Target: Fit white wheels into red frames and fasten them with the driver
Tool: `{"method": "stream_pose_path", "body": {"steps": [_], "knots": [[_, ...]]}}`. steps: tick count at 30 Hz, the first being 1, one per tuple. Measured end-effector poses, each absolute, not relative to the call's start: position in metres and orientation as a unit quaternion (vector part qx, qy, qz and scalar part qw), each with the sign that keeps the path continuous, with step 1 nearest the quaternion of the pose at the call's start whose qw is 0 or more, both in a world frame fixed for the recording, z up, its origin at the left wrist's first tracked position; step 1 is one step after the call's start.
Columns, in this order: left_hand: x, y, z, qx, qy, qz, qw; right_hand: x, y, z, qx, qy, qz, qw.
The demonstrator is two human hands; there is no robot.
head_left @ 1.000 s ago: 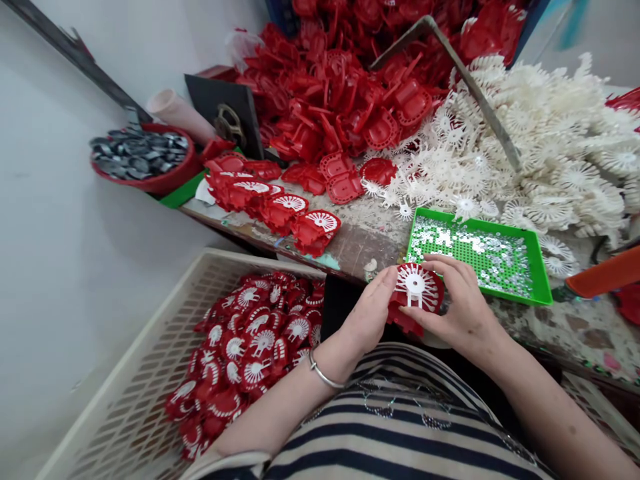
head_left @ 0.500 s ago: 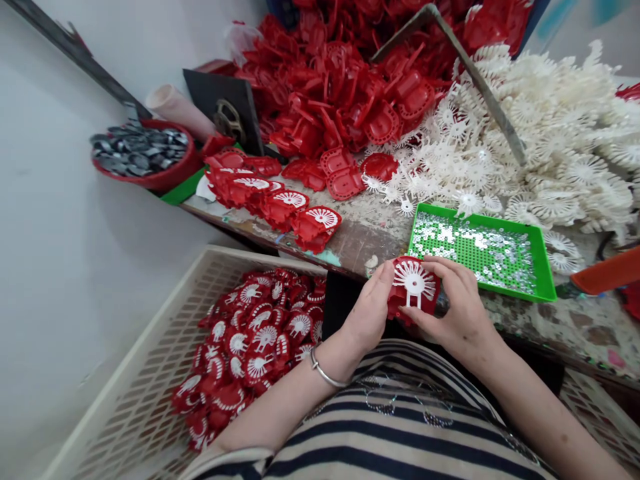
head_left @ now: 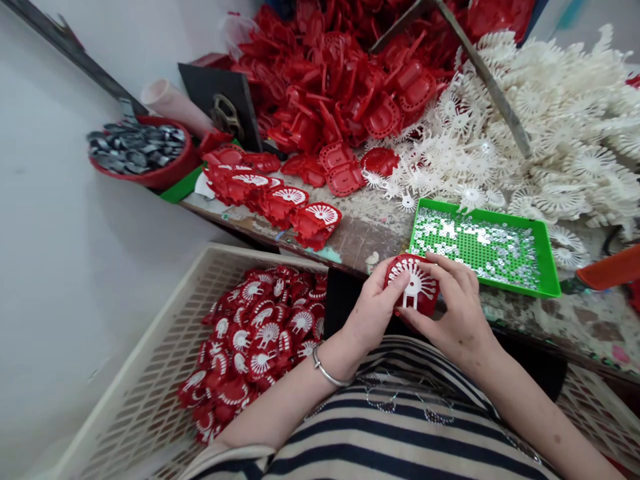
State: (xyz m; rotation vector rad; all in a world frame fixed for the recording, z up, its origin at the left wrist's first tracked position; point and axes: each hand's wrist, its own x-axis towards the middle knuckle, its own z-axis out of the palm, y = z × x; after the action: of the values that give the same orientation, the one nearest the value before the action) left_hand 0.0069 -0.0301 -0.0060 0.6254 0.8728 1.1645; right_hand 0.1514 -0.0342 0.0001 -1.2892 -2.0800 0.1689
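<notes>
Both hands are closed on one red shell (head_left: 425, 305), held over the lap just off the bench edge; the left hand (head_left: 369, 307) grips its left side, thumb laid over the white spoked fan (head_left: 413, 287), seemingly to press it flat; the right hand (head_left: 463, 313) pinches the opposite edge between fingers and thumb, probably to steady it, fan face up.

Just beyond sits the green tray (head_left: 550, 263) of tiny silvery bits, presumably there for easy reach; leftward, a row of red pieces (head_left: 317, 223) lines the bench, some with fans; heaped red parts (head_left: 345, 87) and white fans (head_left: 545, 127) lie behind; below left, a pale crate (head_left: 145, 347) holds many fan-fitted pieces; I can read no brand, label or writing anywhere.
</notes>
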Motion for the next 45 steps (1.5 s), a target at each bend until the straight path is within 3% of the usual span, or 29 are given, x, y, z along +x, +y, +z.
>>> {"method": "stream_pose_path", "body": {"steps": [26, 29, 33, 36, 45], "knots": [[0.007, -0.035, -0.011, 0.298, 0.435, 0.52, 0.672, 0.164, -0.043, 0.004, -0.507, -0.783, 0.092, 0.349], [0.004, -0.034, -0.013, 0.281, 0.456, 0.513, 0.671, 0.204, -0.048, 0.025, -0.545, -0.719, 0.098, 0.419], [0.005, -0.032, -0.017, 0.267, 0.452, 0.503, 0.687, 0.278, -0.047, 0.033, -0.603, -0.518, -0.028, 0.606], [0.009, -0.032, -0.018, 0.268, 0.448, 0.48, 0.705, 0.322, -0.034, 0.019, -0.601, -0.481, -0.079, 0.634], [0.008, -0.035, -0.017, 0.297, 0.457, 0.414, 0.729, 0.319, 0.013, 0.018, -0.66, -0.434, 0.078, 0.608]]}}
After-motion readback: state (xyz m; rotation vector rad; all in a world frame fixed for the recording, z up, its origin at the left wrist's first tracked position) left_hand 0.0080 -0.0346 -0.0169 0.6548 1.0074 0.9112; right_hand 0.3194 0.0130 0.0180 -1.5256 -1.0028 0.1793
